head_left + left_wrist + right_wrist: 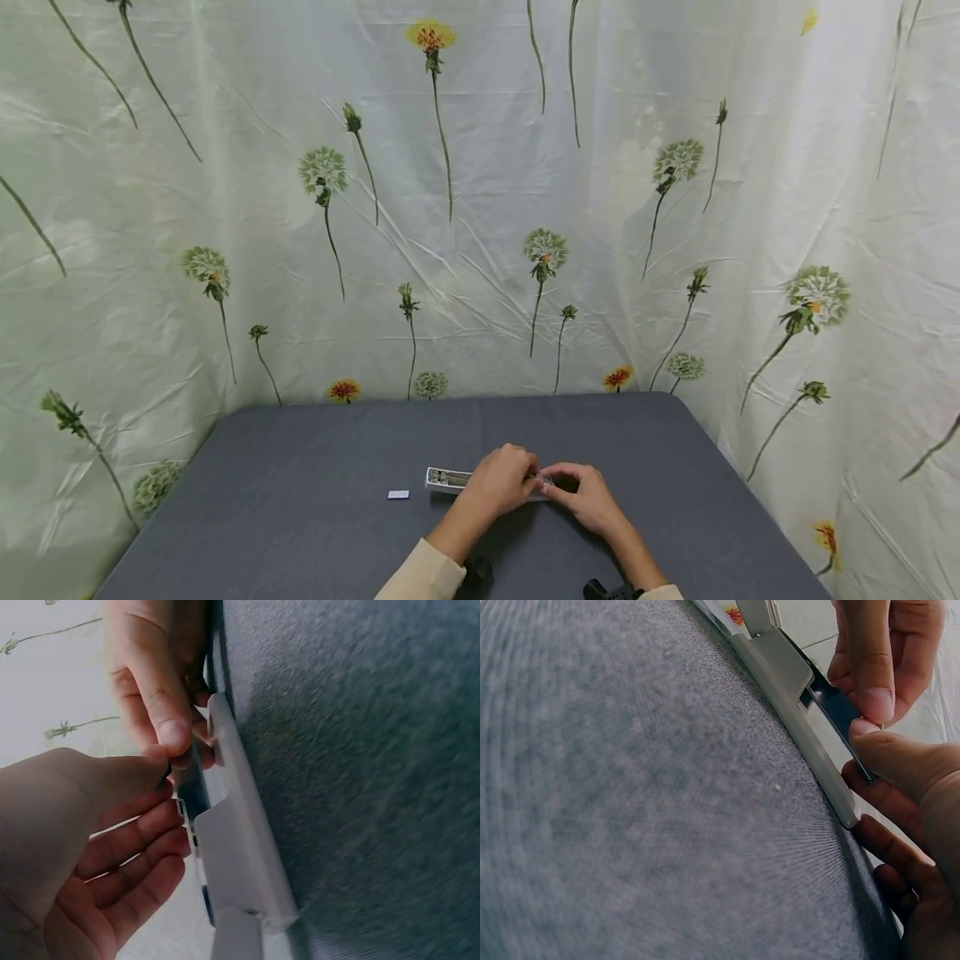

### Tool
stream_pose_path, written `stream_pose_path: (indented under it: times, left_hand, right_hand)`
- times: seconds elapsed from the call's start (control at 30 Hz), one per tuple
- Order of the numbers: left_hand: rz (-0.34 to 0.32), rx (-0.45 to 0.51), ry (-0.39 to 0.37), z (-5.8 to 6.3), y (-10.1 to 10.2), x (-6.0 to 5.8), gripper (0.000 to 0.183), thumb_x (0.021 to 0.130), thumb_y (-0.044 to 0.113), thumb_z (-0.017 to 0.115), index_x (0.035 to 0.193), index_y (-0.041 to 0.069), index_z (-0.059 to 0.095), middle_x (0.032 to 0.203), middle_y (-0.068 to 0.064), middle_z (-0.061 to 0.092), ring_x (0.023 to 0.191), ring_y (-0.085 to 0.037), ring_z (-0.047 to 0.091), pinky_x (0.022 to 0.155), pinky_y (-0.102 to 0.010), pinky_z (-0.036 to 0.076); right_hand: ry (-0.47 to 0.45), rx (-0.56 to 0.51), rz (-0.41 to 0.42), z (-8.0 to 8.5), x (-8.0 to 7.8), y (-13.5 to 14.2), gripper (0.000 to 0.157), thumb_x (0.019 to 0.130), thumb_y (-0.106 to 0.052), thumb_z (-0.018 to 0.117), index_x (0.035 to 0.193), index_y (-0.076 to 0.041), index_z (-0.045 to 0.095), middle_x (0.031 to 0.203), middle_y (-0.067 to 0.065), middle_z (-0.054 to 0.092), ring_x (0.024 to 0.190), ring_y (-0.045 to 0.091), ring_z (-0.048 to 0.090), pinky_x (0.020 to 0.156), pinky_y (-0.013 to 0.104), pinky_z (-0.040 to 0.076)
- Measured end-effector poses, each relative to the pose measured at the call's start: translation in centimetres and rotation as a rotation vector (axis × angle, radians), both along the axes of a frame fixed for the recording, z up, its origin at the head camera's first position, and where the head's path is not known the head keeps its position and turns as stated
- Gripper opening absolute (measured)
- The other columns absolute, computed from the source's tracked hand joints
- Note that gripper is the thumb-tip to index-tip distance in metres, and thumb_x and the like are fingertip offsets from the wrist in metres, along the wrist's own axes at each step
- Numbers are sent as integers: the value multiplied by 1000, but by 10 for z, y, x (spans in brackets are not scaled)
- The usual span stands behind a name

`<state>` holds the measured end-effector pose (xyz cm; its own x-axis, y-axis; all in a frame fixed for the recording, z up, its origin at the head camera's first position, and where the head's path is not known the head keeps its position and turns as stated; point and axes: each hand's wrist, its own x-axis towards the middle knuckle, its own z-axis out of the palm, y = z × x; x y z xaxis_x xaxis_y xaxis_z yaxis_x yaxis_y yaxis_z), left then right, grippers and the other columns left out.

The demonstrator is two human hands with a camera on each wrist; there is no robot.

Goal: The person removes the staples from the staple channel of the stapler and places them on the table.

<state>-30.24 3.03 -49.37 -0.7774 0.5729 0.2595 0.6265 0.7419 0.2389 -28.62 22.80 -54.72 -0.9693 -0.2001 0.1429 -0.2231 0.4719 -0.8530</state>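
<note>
A white stapler (448, 479) lies on the grey table with its top cover folded back and its dark metal magazine rail (832, 705) exposed. My left hand (504, 479) is over the rail, thumb and fingertips pinching a small thin piece (883, 727) at the rail's edge. Most of that piece is hidden, and I cannot tell its kind. My right hand (588, 500) grips the rail's free end between thumb and index finger. Its other fingers curl below, right by the end of the white base (847, 810). Both thumbs nearly meet in the wrist views.
A small pale rectangular piece (398, 495) lies on the table left of the stapler. The grey tabletop (300, 450) reaches back to a white curtain (480, 317) printed with dandelions, which also hangs along both sides.
</note>
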Motion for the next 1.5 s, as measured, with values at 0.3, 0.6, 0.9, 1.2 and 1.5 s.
stream_pose_path:
  times: [0.3, 0.6, 0.9, 1.2, 1.5]
  left_hand:
    - [-7, -22, -1, 0, -10, -2, 8, 92, 26, 79, 87, 19, 79, 80, 7, 71, 67, -3, 59, 61, -21, 49]
    - [-61, 166, -32, -11, -34, -4, 15, 96, 30, 74, 101, 17, 78, 95, 4, 73, 86, -7, 67, 76, -24, 56]
    - [-119, 307, 12, -13, -55, -4, 13, 96, 28, 75, 102, 16, 77, 98, 5, 75, 91, -5, 70, 81, -25, 58]
    - [-111, 349, 11, -10, -74, -2, 10, 96, 26, 75, 103, 18, 76, 101, 5, 75, 94, -7, 71, 83, -27, 59]
    - [-83, 433, -40, -3, -98, 1, 10, 95, 22, 76, 105, 19, 75, 103, 3, 74, 96, -14, 72, 85, -43, 61]
  right_hand:
    - [14, -22, 23, 0, 2, -2, 25, 92, -34, 79, 111, -18, 78, 108, 3, 77, 90, 4, 67, 79, 22, 52]
    - [21, -20, 23, 0, 1, -1, 25, 92, -33, 79, 110, -18, 78, 106, 3, 77, 87, 4, 67, 77, 22, 52]
    - [21, -32, 12, 1, 2, -1, 23, 90, -30, 80, 110, -19, 78, 109, 3, 77, 91, 6, 67, 80, 23, 52]
    - [21, -21, 5, 3, 4, -2, 24, 90, -31, 81, 109, -16, 79, 107, 3, 78, 89, 4, 66, 80, 22, 52]
    - [30, -17, 8, 0, 2, -3, 25, 89, -31, 81, 109, -17, 79, 101, 2, 77, 83, 4, 64, 75, 23, 51]
